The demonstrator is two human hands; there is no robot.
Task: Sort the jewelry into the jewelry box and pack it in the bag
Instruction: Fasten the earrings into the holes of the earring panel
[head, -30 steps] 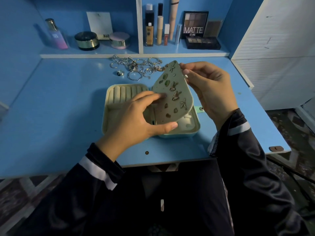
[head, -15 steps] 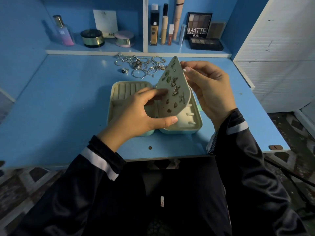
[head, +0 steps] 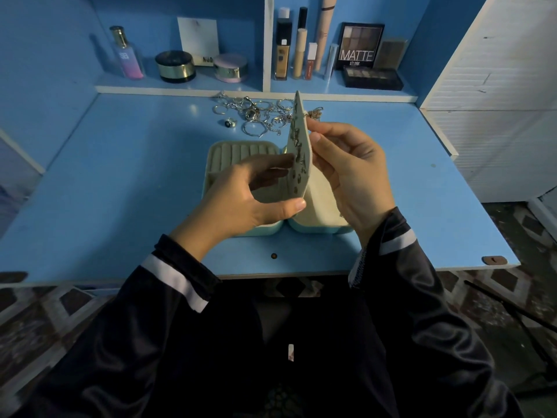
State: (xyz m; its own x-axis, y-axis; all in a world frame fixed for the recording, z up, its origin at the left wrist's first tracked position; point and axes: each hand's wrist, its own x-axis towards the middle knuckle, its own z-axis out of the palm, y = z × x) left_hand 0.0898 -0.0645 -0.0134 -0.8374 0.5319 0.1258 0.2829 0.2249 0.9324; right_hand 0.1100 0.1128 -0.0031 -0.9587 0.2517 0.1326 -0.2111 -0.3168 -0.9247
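One box (head: 241,153) lies open mid-frame on the tabletop (head: 120,176); its one earring flap (head: 297,164) stands edge-on, long axis running up-frame, tip toward the top; two hands on it, left hand (head: 241,203) grip pinching the bottom, right hand (head: 352,173) grip pinching the right side; one jewelry pile (head: 259,116) sits upper centre.

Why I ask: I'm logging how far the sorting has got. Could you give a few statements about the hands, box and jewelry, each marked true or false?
1. The left hand and right hand both hold the cream tapered earring panel upright over the open mint-green jewelry box. True.
2. The pile of silver rings and chains lies inside the box. False: it lies on the blue desk, behind the box.
3. The panel is bare. False: several earrings are pinned on it.
4. The black eyeshadow palette marked MATTE stands on the shelf. True.
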